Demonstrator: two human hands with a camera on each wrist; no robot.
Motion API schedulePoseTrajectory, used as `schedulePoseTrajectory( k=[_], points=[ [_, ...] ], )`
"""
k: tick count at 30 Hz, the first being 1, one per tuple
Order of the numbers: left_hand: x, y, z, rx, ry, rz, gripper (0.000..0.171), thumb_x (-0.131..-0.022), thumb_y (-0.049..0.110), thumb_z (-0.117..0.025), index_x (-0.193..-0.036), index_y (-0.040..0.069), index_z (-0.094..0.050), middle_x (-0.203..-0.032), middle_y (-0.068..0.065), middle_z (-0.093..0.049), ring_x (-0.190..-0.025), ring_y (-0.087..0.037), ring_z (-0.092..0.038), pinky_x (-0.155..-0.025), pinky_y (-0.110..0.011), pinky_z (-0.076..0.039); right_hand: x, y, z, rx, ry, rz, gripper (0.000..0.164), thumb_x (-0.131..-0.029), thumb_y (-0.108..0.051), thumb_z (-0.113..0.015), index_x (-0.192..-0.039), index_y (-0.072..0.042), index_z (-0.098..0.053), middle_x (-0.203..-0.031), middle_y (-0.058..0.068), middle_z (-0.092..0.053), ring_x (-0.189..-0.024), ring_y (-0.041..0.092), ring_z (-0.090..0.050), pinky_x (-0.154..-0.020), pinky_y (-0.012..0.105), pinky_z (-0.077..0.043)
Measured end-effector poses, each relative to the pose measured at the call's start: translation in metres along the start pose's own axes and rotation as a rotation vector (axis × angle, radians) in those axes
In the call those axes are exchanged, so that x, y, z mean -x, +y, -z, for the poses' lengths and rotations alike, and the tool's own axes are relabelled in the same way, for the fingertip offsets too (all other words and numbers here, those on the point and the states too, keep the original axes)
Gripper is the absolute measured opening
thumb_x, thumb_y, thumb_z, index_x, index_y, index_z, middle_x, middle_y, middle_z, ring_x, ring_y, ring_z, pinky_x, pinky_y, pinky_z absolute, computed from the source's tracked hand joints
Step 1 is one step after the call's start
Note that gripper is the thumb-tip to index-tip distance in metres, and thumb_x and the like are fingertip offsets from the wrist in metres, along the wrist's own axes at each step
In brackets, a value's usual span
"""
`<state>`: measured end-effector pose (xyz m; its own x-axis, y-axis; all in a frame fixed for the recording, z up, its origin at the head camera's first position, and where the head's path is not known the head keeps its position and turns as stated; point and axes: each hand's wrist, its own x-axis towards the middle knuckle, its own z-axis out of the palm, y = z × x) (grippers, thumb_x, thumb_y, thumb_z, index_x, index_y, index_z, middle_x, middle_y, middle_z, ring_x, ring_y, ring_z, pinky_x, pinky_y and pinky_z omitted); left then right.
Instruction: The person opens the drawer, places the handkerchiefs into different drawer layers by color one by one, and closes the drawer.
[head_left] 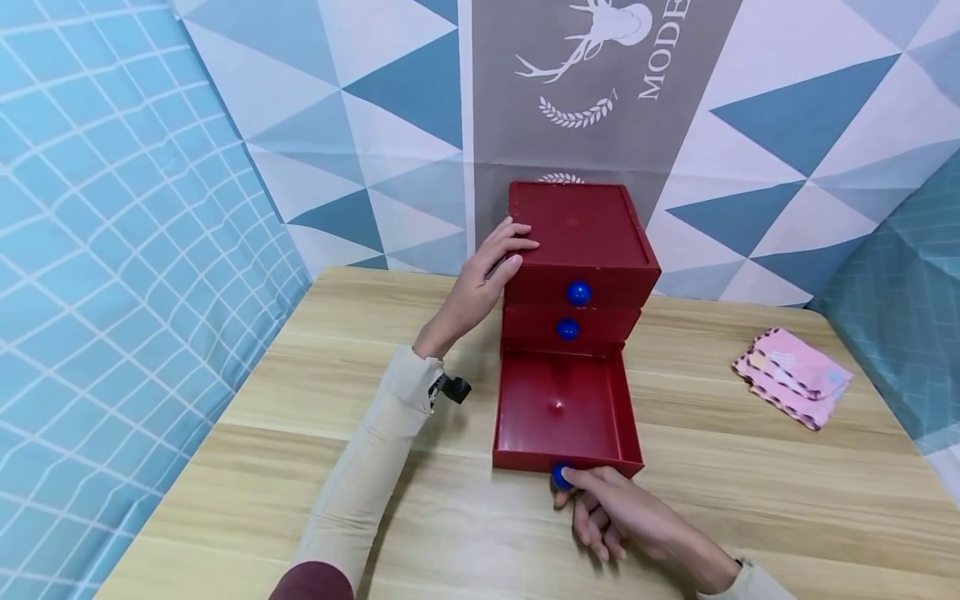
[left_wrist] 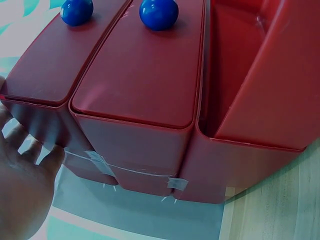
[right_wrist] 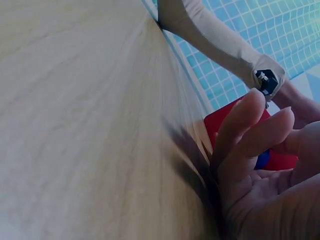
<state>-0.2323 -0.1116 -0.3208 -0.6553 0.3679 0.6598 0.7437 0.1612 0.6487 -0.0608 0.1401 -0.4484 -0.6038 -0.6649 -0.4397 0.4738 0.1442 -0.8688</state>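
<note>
A dark red three-tier drawer cabinet [head_left: 573, 225] stands near the back of the table. Its bottom drawer [head_left: 532, 417] is pulled out, and nothing lies inside. The upper drawers, with blue knobs [head_left: 578, 293] on their fronts, are closed. My left hand [head_left: 477, 283] rests along the top left edge of the cabinet, its fingers extended over the top. In the left wrist view that hand [left_wrist: 25, 185] lies against the cabinet's side. My right hand [head_left: 626, 510] pinches the round blue knob [head_left: 561, 477] of the bottom drawer between thumb and finger; the other fingers are loosely bent below.
A folded pink cloth [head_left: 798, 375] with a dark-checked edge lies on the wooden table [head_left: 300, 467], right of the cabinet. Behind the cabinet hangs a patterned cloth backdrop [head_left: 408, 108], and a blue grid-patterned sheet [head_left: 112, 208] covers the left side.
</note>
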Motion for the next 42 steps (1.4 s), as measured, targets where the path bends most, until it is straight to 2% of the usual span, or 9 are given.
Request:
schedulePoseTrajectory(
  k=[6,12,14,18,23,30,33,37,42],
  points=[
    [0.0,0.0,-0.001,-0.008,-0.009,-0.018,0.033,-0.104,0.006,-0.04,-0.129,-0.007,-0.058,-0.148,-0.024,-0.043,-0.15,-0.038,-0.016,-0.123,-0.033,-0.014,0.01,0.0,0.001,0.061,-0.14,-0.011,0.057,-0.107,-0.042,-0.04,-0.111,0.01,-0.064,-0.068,0.01,-0.064,-0.049,0.008,-0.06,-0.039,0.016,-0.043],
    [0.0,0.0,0.001,-0.009,-0.023,-0.03,0.033,-0.104,0.004,-0.039,-0.129,-0.008,-0.056,-0.148,-0.025,-0.041,-0.15,-0.04,-0.015,-0.123,-0.033,-0.013,0.034,-0.019,0.011,0.197,-0.412,0.177,0.034,-0.108,-0.011,-0.037,-0.112,0.012,-0.062,-0.08,0.039,-0.053,-0.052,0.046,-0.049,-0.04,0.017,-0.042],
    [-0.001,0.0,0.001,-0.004,-0.032,-0.021,0.033,-0.104,0.004,-0.039,-0.13,-0.008,-0.056,-0.148,-0.025,-0.041,-0.151,-0.038,-0.014,-0.123,-0.033,-0.013,0.045,-0.03,0.019,0.257,-0.435,0.231,0.03,-0.107,-0.006,-0.037,-0.111,0.009,-0.063,-0.081,0.036,-0.057,-0.057,0.05,-0.051,-0.04,0.021,-0.046],
    [-0.001,-0.001,0.001,0.01,-0.05,0.005,0.034,-0.104,0.005,-0.04,-0.131,-0.007,-0.055,-0.15,-0.024,-0.039,-0.151,-0.036,-0.013,-0.122,-0.031,-0.015,0.064,-0.054,0.038,0.328,-0.395,0.308,0.03,-0.106,0.002,-0.034,-0.113,0.005,-0.063,-0.085,0.029,-0.062,-0.065,0.041,-0.062,-0.05,0.029,-0.056],
    [-0.001,-0.002,0.004,0.014,-0.059,0.01,0.034,-0.104,0.006,-0.04,-0.131,-0.006,-0.055,-0.152,-0.024,-0.038,-0.151,-0.036,-0.013,-0.122,-0.032,-0.016,0.088,-0.08,0.066,0.419,-0.275,0.42,0.034,-0.104,0.009,-0.03,-0.118,0.004,-0.06,-0.091,0.021,-0.066,-0.073,0.033,-0.067,-0.057,0.039,-0.059],
    [0.0,0.0,0.007,0.011,-0.05,-0.003,0.033,-0.104,0.003,-0.037,-0.13,-0.008,-0.054,-0.152,-0.025,-0.037,-0.151,-0.04,-0.013,-0.122,-0.033,-0.015,0.113,-0.103,0.103,0.435,-0.073,0.55,0.035,-0.103,0.013,-0.025,-0.123,0.009,-0.053,-0.095,0.02,-0.065,-0.075,0.031,-0.066,-0.057,0.04,-0.057],
    [0.0,0.0,0.008,0.022,-0.047,0.008,0.034,-0.104,0.004,-0.036,-0.131,-0.008,-0.054,-0.153,-0.025,-0.036,-0.151,-0.038,-0.012,-0.122,-0.033,-0.015,0.121,-0.109,0.117,0.471,0.127,0.588,0.03,-0.104,0.009,-0.03,-0.123,0.01,-0.053,-0.095,0.018,-0.065,-0.075,0.031,-0.067,-0.058,0.038,-0.057],
    [0.0,0.0,0.008,0.036,-0.045,0.017,0.034,-0.105,0.005,-0.035,-0.131,-0.008,-0.054,-0.153,-0.024,-0.036,-0.152,-0.036,-0.012,-0.122,-0.032,-0.014,0.126,-0.111,0.136,0.504,0.495,0.554,0.025,-0.106,-0.007,-0.043,-0.121,0.005,-0.058,-0.094,0.014,-0.067,-0.076,0.027,-0.069,-0.059,0.034,-0.058],
    [-0.001,0.0,0.005,0.038,-0.047,0.004,0.034,-0.105,0.005,-0.036,-0.131,-0.008,-0.054,-0.152,-0.025,-0.037,-0.151,-0.037,-0.012,-0.122,-0.032,-0.015,0.127,-0.098,0.169,0.512,0.793,0.518,0.025,-0.104,-0.021,-0.052,-0.124,-0.01,-0.062,-0.093,-0.001,-0.071,-0.081,0.011,-0.069,-0.065,0.023,-0.058]
  ],
)
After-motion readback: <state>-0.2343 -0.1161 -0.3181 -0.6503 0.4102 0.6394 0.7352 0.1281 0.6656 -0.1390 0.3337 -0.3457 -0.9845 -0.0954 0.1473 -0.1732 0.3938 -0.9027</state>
